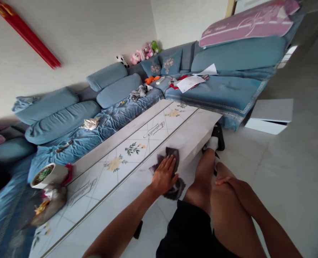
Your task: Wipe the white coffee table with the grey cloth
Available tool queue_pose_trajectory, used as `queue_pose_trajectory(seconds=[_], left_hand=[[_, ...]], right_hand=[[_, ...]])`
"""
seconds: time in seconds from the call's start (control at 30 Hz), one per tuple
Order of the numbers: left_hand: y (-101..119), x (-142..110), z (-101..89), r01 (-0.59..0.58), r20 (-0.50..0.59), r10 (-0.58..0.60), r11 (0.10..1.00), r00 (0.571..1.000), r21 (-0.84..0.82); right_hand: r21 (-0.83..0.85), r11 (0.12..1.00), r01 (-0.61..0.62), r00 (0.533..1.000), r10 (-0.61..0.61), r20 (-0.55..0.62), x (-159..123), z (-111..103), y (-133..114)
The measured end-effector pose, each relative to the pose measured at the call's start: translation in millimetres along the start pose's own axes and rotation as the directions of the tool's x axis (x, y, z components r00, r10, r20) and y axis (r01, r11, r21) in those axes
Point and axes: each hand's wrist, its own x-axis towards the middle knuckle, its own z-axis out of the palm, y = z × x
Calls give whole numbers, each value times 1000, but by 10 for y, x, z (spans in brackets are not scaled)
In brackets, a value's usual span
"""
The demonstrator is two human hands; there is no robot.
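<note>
Left hand (162,177): flat on cloth (176,190), fingers extended, nearly together; apparently wiping table (191,132). Next stroke: calls for even palm pressure. Right hand (226,180): on leg (222,200), fingers unclamped.

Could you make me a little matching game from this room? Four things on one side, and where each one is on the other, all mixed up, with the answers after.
Things
1. Dark cloth
2. Right hand
3. Succulent
4. Plush toys

Places
A. Along the top of the sofa, near the room's corner
B. Under the left hand, against the coffee table
C. In a white pot
D. Resting on a bare leg

Right pairs: 1-B, 2-D, 3-C, 4-A
</note>
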Motion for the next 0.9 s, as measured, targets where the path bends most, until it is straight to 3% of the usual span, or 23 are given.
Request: queue_pose_trajectory(seconds=[0.1,0.17,0.23,0.3,0.37,0.43,0.63,0.73,0.83,0.9], left_hand=[[-29,-1116,-283,74,-9,-73,996,997,56],[-53,-1669,-449,137,-15,-136,985,991,104],[-73,-1952,-544,158,-8,-159,977,987,142],[-86,-1935,-537,135,10,-139,978,990,157],[-100,-1647,-431,82,36,-88,986,995,145],[-109,-1144,-251,13,64,-21,993,998,115],[55,889,333,-106,113,107,994,988,-18],[220,1649,446,-80,121,86,995,989,-56],[310,1867,425,-54,114,63,996,991,-77],[285,1644,370,-76,95,85,993,992,-95]], right_hand=[[46,999,16,999,-18,50,29,43,-6],[65,997,33,998,-37,56,56,52,34],[98,994,43,997,-48,54,85,49,89],[115,993,33,997,-40,61,108,36,128],[111,994,7,997,-15,72,118,9,129],[110,994,-19,996,9,85,114,-27,94],[67,998,-10,998,6,63,51,-165,-32],[39,999,4,999,-6,40,-6,-224,-94],[13,1000,14,1000,-14,6,-91,-251,-195],[1,1000,14,1000,-14,-9,-158,-250,-269]])
